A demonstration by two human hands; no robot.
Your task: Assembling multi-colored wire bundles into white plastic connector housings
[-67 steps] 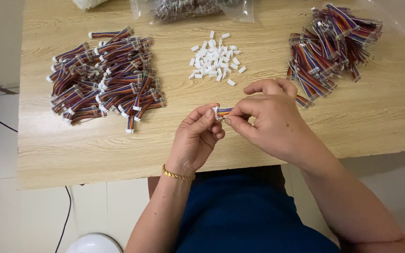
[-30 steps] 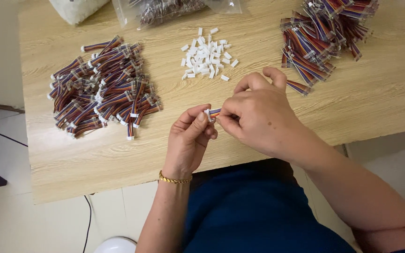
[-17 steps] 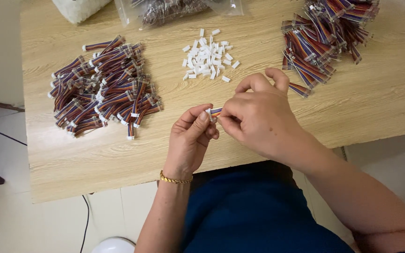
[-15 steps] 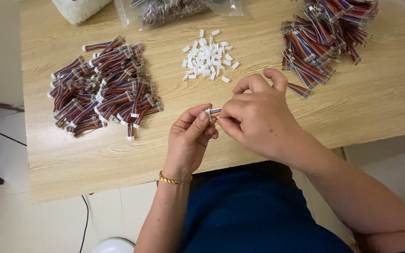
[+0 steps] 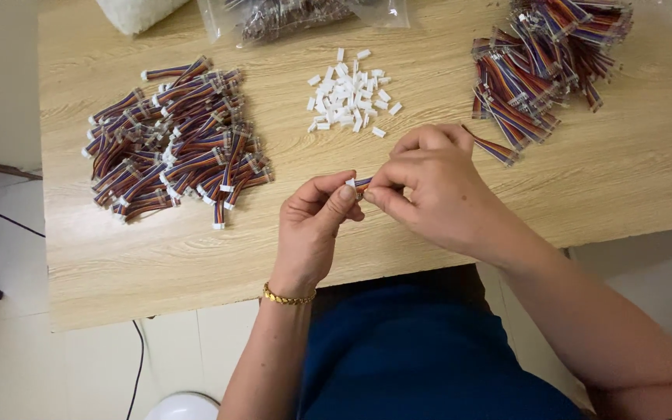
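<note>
Our two hands pinch a short multicoloured wire lead [image 5: 362,184] above the wooden table [image 5: 429,233].
Left hand [image 5: 316,225] grips its white connector end; right hand [image 5: 429,190] pinches the wires just beside. We should keep them aligned.

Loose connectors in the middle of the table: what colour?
White; the connectors show best in the head view, heaped on the wooden table.

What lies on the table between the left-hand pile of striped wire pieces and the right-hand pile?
In the head view, a small heap of white plastic connectors lies between the left pile and the right pile, with bare wooden table either side.
</note>
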